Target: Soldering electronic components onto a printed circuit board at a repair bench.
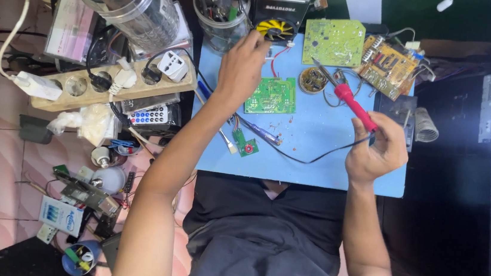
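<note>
Right hand (376,149) closed around the red-handled soldering iron (348,99), fingers wrapped low on the grip, metal tip aimed up and left toward a small round tin (313,80) on the blue bench (315,157). Black cord (315,158) trailing from the handle's end across the bench. Left hand (241,65) stretched forward to the bench's far edge, beside a fan with yellow blades (275,29); fingers curled, but whether anything was pinched there could not be told. Small green circuit board (271,95) lying flat just right of that wrist, near the bench's middle; a larger green board (334,41) and an orange-brown one (388,63) further back.

Judged light and stiff, the iron: safe to grip only on the red plastic, well clear of the bare metal shaft, likely hot. Cord probably limp and apt to drag across loose parts. Small board likely light, rigid and fragile, best taken by its edges.
</note>
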